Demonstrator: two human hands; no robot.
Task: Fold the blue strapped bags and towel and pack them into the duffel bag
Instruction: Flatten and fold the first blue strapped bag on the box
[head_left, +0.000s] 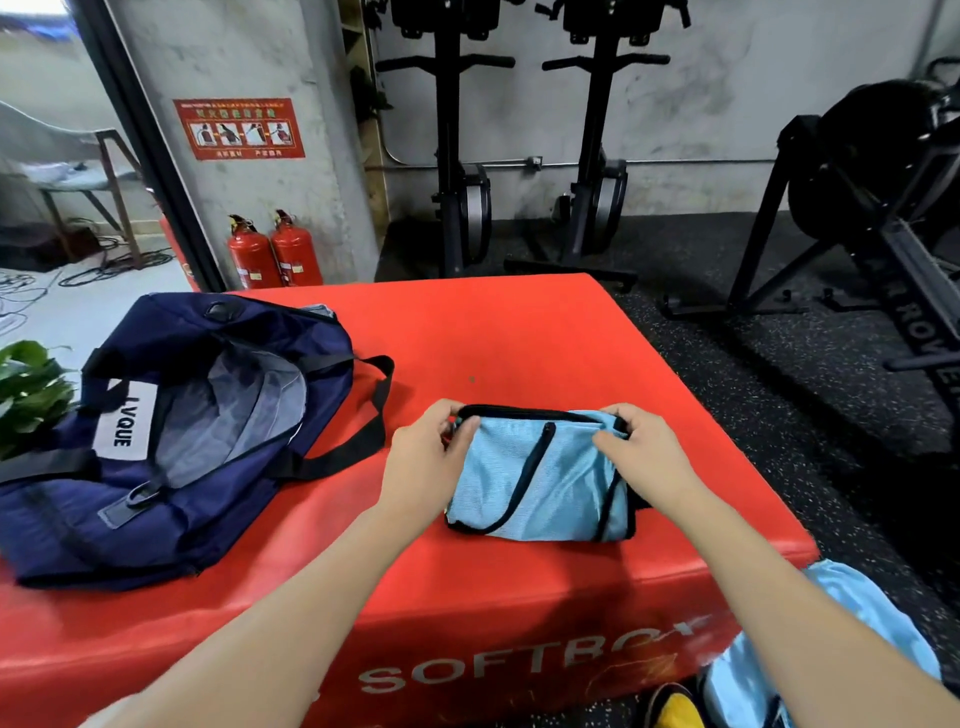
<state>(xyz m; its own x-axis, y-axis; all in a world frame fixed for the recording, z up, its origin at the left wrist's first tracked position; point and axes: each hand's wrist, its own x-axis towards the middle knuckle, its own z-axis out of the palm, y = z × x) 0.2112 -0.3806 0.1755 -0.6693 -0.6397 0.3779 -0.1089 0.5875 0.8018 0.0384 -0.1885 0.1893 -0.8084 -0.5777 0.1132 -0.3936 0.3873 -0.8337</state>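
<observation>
At 6 o'clock on red soft box (519, 332), your left hand (423, 457) and right hand (647, 457) fingers pinch folded blue strapped bag (540, 483); duffel bag (171, 441) at 9 o'clock looks empty, packing not begun.

Duffel bag (171, 441) and green leaves (28, 392) (left) cropped by the edge.

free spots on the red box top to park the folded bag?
Bare red behind the light blue bag, out to the soft box's far and right edges. A narrow strip separates it from the duffel bag, crossed by the duffel's strap. The left side is crowded.
</observation>
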